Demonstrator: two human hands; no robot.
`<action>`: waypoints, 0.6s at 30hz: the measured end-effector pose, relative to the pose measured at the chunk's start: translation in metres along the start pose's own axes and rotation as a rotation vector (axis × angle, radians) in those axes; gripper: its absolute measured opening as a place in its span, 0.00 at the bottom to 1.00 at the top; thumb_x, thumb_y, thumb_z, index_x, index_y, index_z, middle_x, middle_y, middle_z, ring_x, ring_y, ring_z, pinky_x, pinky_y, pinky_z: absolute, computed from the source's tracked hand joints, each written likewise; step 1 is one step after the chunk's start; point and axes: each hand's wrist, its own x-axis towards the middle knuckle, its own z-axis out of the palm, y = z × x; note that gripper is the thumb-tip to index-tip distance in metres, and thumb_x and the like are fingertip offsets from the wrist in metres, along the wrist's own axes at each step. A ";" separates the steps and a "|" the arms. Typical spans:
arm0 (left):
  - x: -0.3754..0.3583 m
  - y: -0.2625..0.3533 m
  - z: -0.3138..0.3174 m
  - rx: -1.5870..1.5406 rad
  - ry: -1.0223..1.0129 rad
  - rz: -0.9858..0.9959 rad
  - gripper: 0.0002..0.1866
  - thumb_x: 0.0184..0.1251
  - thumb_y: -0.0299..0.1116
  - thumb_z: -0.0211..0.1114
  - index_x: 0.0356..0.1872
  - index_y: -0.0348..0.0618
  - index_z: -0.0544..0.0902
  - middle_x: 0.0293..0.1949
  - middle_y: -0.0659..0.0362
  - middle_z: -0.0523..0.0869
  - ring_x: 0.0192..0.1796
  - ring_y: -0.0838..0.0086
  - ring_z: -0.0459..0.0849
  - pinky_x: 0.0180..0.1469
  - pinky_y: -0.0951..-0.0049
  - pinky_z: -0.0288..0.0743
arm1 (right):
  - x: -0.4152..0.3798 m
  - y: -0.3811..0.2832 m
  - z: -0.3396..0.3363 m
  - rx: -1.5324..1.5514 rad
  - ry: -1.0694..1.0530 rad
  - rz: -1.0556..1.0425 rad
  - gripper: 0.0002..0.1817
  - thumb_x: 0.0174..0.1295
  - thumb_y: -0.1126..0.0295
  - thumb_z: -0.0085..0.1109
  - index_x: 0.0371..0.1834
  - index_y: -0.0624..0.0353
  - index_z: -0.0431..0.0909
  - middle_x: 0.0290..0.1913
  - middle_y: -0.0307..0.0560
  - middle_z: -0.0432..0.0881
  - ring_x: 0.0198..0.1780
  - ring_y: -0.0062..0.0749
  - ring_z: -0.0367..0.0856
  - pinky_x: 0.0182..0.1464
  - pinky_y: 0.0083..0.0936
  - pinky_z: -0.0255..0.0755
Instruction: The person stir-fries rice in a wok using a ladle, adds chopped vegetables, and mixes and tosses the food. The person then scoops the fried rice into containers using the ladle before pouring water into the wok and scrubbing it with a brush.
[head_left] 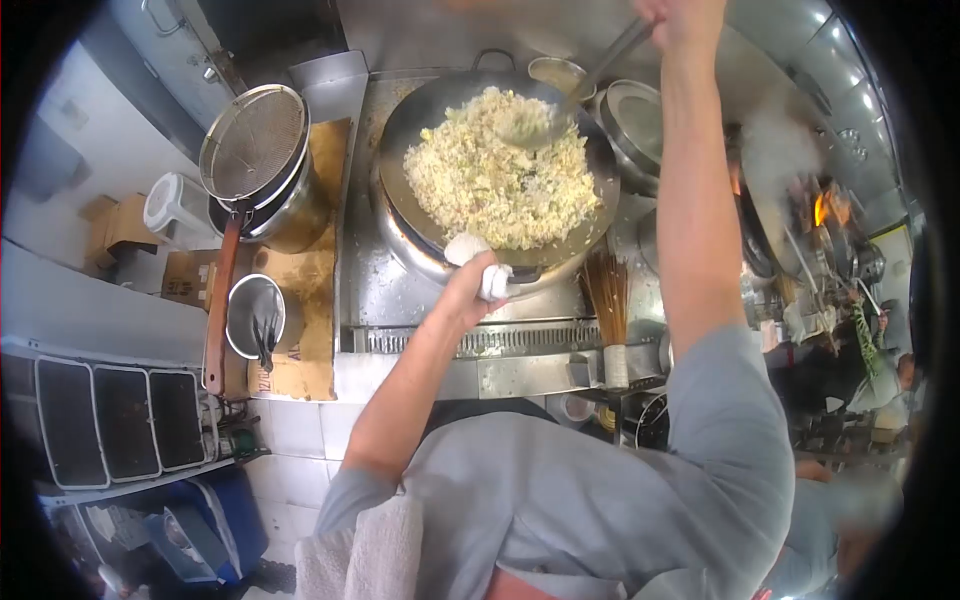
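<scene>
A large wok (397,108) on the stove holds a broad heap of fried rice (490,185) with yellow egg bits. At the wok's near rim, my left hand (470,290) is closed around a folded white cloth (466,248) against the wok's handle, which is mostly hidden. High at the upper right, my right hand (683,18) grips the end of a long-handled ladle (612,62). The ladle's bowl rests in the far right part of the rice.
To the left, a mesh strainer (255,140) lies over a metal pot, beside a steel container (256,316) with utensils. A bamboo brush (607,300) stands right of the wok. Flames (828,207) rise by another wok, and people are at the far right.
</scene>
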 end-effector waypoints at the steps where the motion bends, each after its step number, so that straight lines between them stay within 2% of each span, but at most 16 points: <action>1: 0.004 -0.002 -0.006 0.001 -0.055 -0.002 0.05 0.59 0.38 0.56 0.35 0.53 0.75 0.32 0.63 0.79 0.34 0.74 0.75 0.30 0.71 0.72 | 0.006 0.003 -0.006 -0.027 0.021 -0.007 0.11 0.57 0.69 0.54 0.20 0.49 0.66 0.11 0.29 0.61 0.12 0.18 0.60 0.12 0.19 0.54; 2: 0.002 0.000 -0.006 0.008 -0.061 -0.005 0.06 0.59 0.39 0.56 0.35 0.53 0.75 0.32 0.64 0.80 0.35 0.74 0.76 0.33 0.69 0.73 | -0.035 0.017 0.017 -0.352 0.259 0.191 0.12 0.57 0.71 0.55 0.18 0.49 0.65 0.11 0.30 0.62 0.10 0.21 0.59 0.11 0.22 0.55; 4: -0.005 0.000 -0.005 0.000 -0.067 -0.001 0.07 0.60 0.41 0.57 0.36 0.53 0.76 0.33 0.64 0.80 0.35 0.76 0.77 0.38 0.65 0.74 | -0.024 0.087 0.002 -0.024 0.173 0.247 0.12 0.57 0.71 0.53 0.17 0.51 0.66 0.11 0.32 0.63 0.10 0.23 0.60 0.12 0.25 0.55; 6: -0.005 0.003 -0.009 0.036 -0.123 -0.043 0.07 0.62 0.39 0.57 0.37 0.51 0.76 0.33 0.63 0.80 0.33 0.75 0.78 0.33 0.69 0.75 | -0.006 0.075 -0.004 0.105 -0.002 0.335 0.11 0.56 0.71 0.53 0.17 0.52 0.67 0.11 0.33 0.64 0.10 0.24 0.62 0.12 0.26 0.56; 7: -0.003 0.010 -0.005 0.031 -0.120 -0.077 0.07 0.63 0.36 0.55 0.40 0.49 0.74 0.35 0.59 0.80 0.39 0.68 0.81 0.34 0.68 0.77 | 0.018 0.064 0.000 0.177 -0.112 0.333 0.11 0.56 0.70 0.53 0.17 0.53 0.68 0.11 0.34 0.64 0.10 0.25 0.64 0.13 0.26 0.57; 8: 0.008 0.003 -0.004 -0.008 -0.114 -0.003 0.08 0.64 0.35 0.54 0.41 0.48 0.74 0.35 0.58 0.81 0.40 0.67 0.81 0.35 0.67 0.78 | 0.002 0.050 0.009 -0.047 -0.016 0.250 0.11 0.56 0.70 0.52 0.17 0.53 0.68 0.10 0.34 0.64 0.11 0.26 0.64 0.13 0.26 0.58; 10: 0.034 -0.030 -0.006 -0.076 -0.091 0.128 0.09 0.65 0.34 0.53 0.43 0.46 0.73 0.37 0.57 0.81 0.41 0.65 0.81 0.37 0.63 0.79 | -0.090 0.004 0.029 -0.488 0.205 0.096 0.11 0.56 0.68 0.51 0.16 0.53 0.67 0.10 0.34 0.63 0.11 0.27 0.65 0.14 0.26 0.59; 11: 0.012 -0.035 0.008 -0.098 -0.017 0.140 0.10 0.66 0.33 0.52 0.46 0.45 0.72 0.38 0.54 0.81 0.40 0.63 0.81 0.39 0.59 0.80 | -0.111 0.003 0.033 -0.079 0.165 0.176 0.10 0.56 0.79 0.54 0.21 0.55 0.66 0.12 0.33 0.59 0.11 0.18 0.57 0.13 0.21 0.48; 13: -0.067 -0.054 0.026 -0.225 0.049 0.187 0.11 0.65 0.33 0.53 0.47 0.44 0.71 0.38 0.52 0.81 0.38 0.64 0.82 0.37 0.60 0.80 | -0.076 0.016 0.010 -0.003 0.093 0.119 0.11 0.56 0.76 0.54 0.19 0.55 0.65 0.12 0.32 0.59 0.11 0.18 0.57 0.14 0.20 0.48; 14: -0.077 -0.062 0.026 -0.212 0.059 0.179 0.10 0.65 0.32 0.53 0.46 0.44 0.71 0.37 0.54 0.81 0.37 0.66 0.81 0.36 0.63 0.79 | -0.044 0.015 0.007 0.054 0.030 0.057 0.11 0.56 0.75 0.53 0.18 0.55 0.65 0.12 0.31 0.59 0.11 0.17 0.56 0.14 0.20 0.48; 15: -0.089 -0.066 0.018 -0.173 0.076 0.169 0.10 0.65 0.32 0.53 0.45 0.44 0.71 0.35 0.56 0.80 0.37 0.68 0.81 0.35 0.65 0.78 | -0.043 -0.027 0.004 0.184 -0.059 0.173 0.12 0.55 0.75 0.52 0.16 0.54 0.65 0.11 0.32 0.61 0.10 0.17 0.55 0.13 0.19 0.46; 16: -0.094 -0.063 0.013 -0.134 0.090 0.146 0.09 0.65 0.31 0.53 0.44 0.43 0.71 0.34 0.58 0.80 0.36 0.70 0.80 0.33 0.68 0.77 | -0.069 -0.059 0.002 -0.063 0.017 0.196 0.11 0.55 0.74 0.53 0.16 0.55 0.66 0.11 0.32 0.63 0.09 0.16 0.56 0.13 0.17 0.46; 17: -0.073 -0.046 0.016 -0.152 0.075 0.073 0.11 0.64 0.31 0.52 0.46 0.43 0.71 0.38 0.57 0.79 0.39 0.71 0.80 0.35 0.67 0.77 | -0.099 -0.051 0.000 -0.153 0.066 0.141 0.11 0.54 0.74 0.54 0.16 0.56 0.66 0.11 0.32 0.63 0.09 0.17 0.58 0.13 0.16 0.47; 18: -0.056 -0.023 0.030 -0.085 0.001 0.095 0.12 0.63 0.32 0.53 0.47 0.43 0.72 0.41 0.56 0.78 0.41 0.72 0.80 0.38 0.67 0.77 | -0.125 -0.028 0.000 -0.246 0.112 0.074 0.11 0.53 0.74 0.55 0.16 0.56 0.65 0.11 0.33 0.63 0.10 0.17 0.59 0.13 0.16 0.48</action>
